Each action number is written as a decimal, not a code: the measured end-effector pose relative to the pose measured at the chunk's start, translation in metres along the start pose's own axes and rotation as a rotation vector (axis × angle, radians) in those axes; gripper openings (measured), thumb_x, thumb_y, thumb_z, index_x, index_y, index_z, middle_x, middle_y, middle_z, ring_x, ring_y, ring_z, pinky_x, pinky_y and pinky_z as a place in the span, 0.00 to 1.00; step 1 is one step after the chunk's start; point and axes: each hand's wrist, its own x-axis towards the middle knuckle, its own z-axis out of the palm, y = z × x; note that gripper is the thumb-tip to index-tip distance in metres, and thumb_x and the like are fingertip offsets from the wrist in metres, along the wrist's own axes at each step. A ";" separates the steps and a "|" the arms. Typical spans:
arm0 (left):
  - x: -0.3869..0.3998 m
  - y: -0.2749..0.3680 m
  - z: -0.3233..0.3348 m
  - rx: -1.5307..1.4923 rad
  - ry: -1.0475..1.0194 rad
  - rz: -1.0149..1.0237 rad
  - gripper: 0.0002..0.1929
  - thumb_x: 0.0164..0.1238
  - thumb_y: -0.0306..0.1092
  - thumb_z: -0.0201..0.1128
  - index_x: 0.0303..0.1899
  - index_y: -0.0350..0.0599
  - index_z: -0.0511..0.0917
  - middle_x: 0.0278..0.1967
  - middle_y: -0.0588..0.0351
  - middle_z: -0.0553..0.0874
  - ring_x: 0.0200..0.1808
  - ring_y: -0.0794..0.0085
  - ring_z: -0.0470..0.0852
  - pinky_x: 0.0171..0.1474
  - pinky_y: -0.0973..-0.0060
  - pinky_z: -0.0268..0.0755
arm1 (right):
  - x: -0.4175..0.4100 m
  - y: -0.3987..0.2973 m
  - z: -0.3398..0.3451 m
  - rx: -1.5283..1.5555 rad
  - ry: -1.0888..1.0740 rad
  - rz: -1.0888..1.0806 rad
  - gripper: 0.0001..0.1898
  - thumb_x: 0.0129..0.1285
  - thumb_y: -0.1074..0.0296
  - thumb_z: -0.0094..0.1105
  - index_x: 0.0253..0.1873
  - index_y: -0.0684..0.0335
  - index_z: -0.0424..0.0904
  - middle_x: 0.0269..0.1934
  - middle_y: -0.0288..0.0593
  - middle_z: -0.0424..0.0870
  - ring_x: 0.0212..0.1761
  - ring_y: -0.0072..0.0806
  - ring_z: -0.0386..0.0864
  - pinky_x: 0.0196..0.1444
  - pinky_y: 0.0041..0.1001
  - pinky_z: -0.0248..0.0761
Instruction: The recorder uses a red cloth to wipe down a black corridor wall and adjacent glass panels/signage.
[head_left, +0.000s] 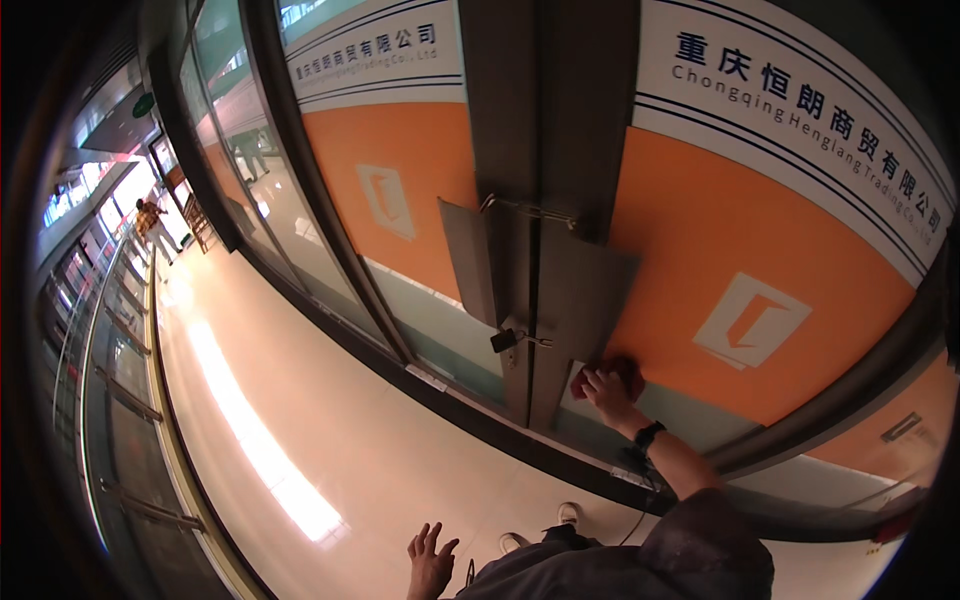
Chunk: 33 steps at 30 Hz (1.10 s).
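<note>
A dark red cloth (628, 377) is under my right hand (606, 391), pressed to the lower part of the glass door, just right of the dark metal door frame (555, 300). A watch with a black strap (648, 436) is on that wrist. My left hand (433, 559) hangs low at the bottom with fingers apart, holding nothing. A black padlock (503, 341) hangs at the meeting door edges, left of a metal hasp (535, 340). Above it, a thin metal piece (529, 211) spans both doors near the wide handle plates.
Orange film (697, 202) and white bands with writing cover the glass. A glass railing with a metal handrail (91, 360) runs along the left of the shiny floor (360, 450). Another person (154, 225) is far down the corridor, near a wooden chair (196, 219).
</note>
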 end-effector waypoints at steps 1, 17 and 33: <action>0.003 -0.005 0.005 0.003 -0.007 0.010 0.19 0.59 0.22 0.59 0.53 0.49 0.79 0.68 0.47 0.61 0.71 0.50 0.54 0.70 0.51 0.51 | -0.002 0.007 -0.031 0.073 0.173 0.039 0.17 0.58 0.64 0.51 0.51 0.62 0.77 0.58 0.49 0.71 0.59 0.45 0.68 0.59 0.49 0.60; 0.090 0.089 0.006 0.219 -0.178 0.401 0.19 0.56 0.27 0.64 0.51 0.50 0.78 0.66 0.47 0.65 0.70 0.50 0.56 0.67 0.50 0.53 | -0.090 0.080 -0.011 -0.067 0.089 0.043 0.29 0.61 0.61 0.52 0.68 0.57 0.63 0.67 0.39 0.66 0.63 0.32 0.67 0.54 0.38 0.65; 0.135 0.126 0.013 0.311 -0.206 0.564 0.19 0.54 0.27 0.66 0.50 0.50 0.79 0.65 0.48 0.66 0.70 0.52 0.57 0.67 0.51 0.54 | -0.282 0.228 -0.173 -0.618 1.180 1.264 0.23 0.61 0.70 0.51 0.63 0.58 0.69 0.67 0.57 0.60 0.62 0.57 0.61 0.63 0.55 0.52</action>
